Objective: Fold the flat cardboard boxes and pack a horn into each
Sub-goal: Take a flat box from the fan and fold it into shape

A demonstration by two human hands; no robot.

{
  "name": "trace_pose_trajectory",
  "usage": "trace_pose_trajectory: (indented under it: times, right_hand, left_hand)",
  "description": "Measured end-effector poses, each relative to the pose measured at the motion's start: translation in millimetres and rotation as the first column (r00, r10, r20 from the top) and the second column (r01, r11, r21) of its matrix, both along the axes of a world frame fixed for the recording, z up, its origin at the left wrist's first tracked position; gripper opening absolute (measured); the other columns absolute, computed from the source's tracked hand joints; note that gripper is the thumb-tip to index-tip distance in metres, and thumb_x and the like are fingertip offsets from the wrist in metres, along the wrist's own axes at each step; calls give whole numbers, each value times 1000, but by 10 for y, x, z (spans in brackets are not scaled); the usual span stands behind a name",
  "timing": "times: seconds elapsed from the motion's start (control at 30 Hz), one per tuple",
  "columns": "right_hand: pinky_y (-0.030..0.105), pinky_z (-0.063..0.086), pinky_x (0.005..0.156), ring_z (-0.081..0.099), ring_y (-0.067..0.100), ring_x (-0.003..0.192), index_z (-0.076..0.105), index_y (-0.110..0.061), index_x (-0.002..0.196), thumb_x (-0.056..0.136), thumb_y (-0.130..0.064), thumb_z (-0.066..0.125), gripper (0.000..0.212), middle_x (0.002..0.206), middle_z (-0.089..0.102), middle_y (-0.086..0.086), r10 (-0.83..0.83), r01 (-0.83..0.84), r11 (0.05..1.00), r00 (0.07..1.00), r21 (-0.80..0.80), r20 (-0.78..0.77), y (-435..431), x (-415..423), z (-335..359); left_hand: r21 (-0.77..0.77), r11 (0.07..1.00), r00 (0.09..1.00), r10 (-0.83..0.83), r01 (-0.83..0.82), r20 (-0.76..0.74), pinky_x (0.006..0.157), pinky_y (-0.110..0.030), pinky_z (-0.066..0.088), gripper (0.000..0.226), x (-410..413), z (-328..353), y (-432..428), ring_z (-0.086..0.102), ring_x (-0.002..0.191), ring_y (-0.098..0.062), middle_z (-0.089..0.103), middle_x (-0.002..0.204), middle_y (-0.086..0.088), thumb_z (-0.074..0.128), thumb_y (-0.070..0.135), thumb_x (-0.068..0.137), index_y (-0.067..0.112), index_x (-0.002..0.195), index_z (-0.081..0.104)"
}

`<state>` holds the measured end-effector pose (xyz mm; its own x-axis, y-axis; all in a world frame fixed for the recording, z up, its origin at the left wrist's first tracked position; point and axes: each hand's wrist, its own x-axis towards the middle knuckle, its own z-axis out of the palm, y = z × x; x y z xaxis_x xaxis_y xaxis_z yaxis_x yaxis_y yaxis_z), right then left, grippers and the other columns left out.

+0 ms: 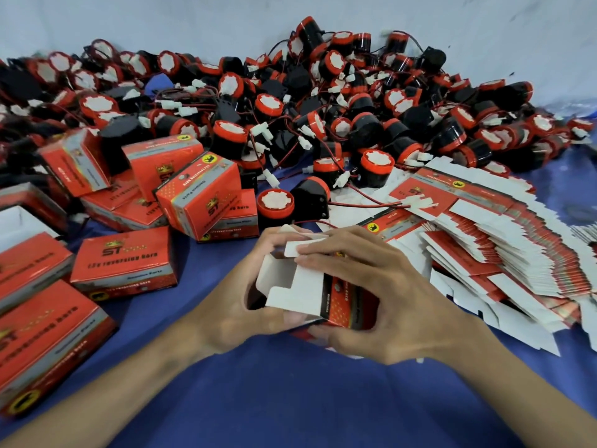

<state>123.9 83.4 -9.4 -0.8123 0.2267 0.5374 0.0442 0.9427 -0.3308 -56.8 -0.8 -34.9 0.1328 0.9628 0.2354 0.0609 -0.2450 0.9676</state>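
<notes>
A red cardboard box (339,305) with white inner flaps (295,287) is held in the middle of the head view, its open end turned up and left. My left hand (239,305) grips its left side, fingers curled round the far edge. My right hand (381,292) wraps the right side, its fingers lying over the top flap and its thumb under the box. A heap of black and red horns (323,101) with wires fills the back. Nearest lie two horns (277,203). Flat boxes (504,247) are fanned out at the right.
Several folded red boxes (124,261) stand and lie at the left, some stacked (197,195). A blue cloth (290,399) covers the table. A pale wall (193,21) rises behind the horn heap.
</notes>
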Motion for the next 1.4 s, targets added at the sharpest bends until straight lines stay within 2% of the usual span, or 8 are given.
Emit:
trace_pose_trajectory:
  times: [0.17,0.3,0.43,0.63,0.83,1.13,1.3,1.4]
  right_hand:
    - [33,43,88,52,19,97,70,-6,97,76,-43,68,43,101,63,3,-16,17,999,999,-29,44,35,12,-2]
    - [28,39,81,43,18,89,64,-6,82,77,-46,64,41,87,57,1,-23,24,999,999,-31,29,14,-11,-25]
    - [33,41,81,48,24,90,63,-2,80,76,-43,62,41,89,58,6,-31,31,999,999,-35,-26,24,-16,-68]
    - [29,42,88,52,24,106,59,-3,86,74,-37,61,36,120,53,16,-25,15,997,990,-75,-138,-17,-62,-137]
    - [16,36,93,47,8,117,53,-17,86,71,-56,65,44,128,48,-2,-138,138,960,990,-244,15,-36,-93,-113]
    - [27,44,88,57,19,105,60,-6,79,66,-39,72,38,110,59,4,-87,25,971,963,-238,-256,-82,-139,-148]
    - [39,47,83,59,24,99,54,-12,97,67,-37,74,44,104,60,1,-94,11,954,960,-299,-262,-73,-139,-184]
    - [40,48,85,59,23,99,62,-7,101,70,-37,72,45,103,62,3,-96,29,967,962,-252,-256,-81,-173,-189]
  left_hand:
    - [-18,999,999,35,-35,6,109,-61,28,71,-37,-48,-15,39,131,-30,44,134,-6,57,38,60,17,128,50]
    - [5,998,998,69,-69,16,110,-65,21,80,-11,-47,-32,34,136,-28,44,136,5,64,69,62,23,127,53]
    - [38,997,997,68,-69,27,110,-55,29,84,-14,-30,-24,37,134,-22,46,133,7,59,77,65,12,118,51]
    - [88,989,992,111,-116,64,83,-26,46,64,2,-32,-15,50,114,-16,49,126,9,66,68,67,15,96,44]
    - [107,928,934,358,-357,16,68,-13,46,42,49,-69,-6,56,91,4,57,105,27,65,42,67,19,79,32]
    - [282,870,909,415,-405,25,78,-23,49,36,123,-39,10,58,91,-12,54,93,1,69,31,73,17,86,38]
    - [385,830,841,502,-404,-202,79,-13,43,22,76,2,-4,60,86,-8,60,88,4,63,36,81,17,91,56]
    - [360,864,836,464,-353,-294,75,-21,46,22,37,2,1,59,82,-12,61,85,5,55,38,86,17,90,59]
